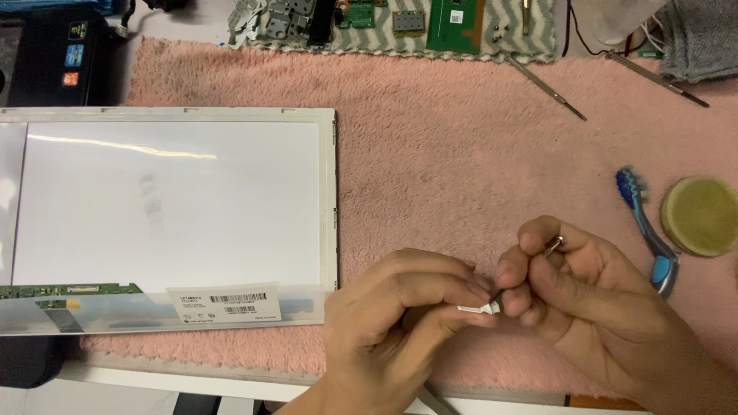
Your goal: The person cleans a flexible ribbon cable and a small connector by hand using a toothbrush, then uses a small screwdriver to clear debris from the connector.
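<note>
My left hand (392, 323) pinches a small white plastic part (478, 309) between thumb and fingers, low in the view over the pink fuzzy mat (461, 154). My right hand (592, 307) grips a thin metal screwdriver (552, 246), its tip touching the white part. Both hands meet near the mat's front edge. To the left lies a bare laptop screen panel (173, 207), face down, white back up, with a green circuit strip (69, 290) and a barcode label (231, 303) along its lower edge.
A blue toothbrush (649, 230) and a round yellow tin (701, 215) lie at the right. Two thin screwdrivers (546, 86) rest at the mat's far edge. Green circuit boards (453, 23) and metal brackets (288, 19) sit on a patterned cloth beyond. A black laptop (54, 58) is far left.
</note>
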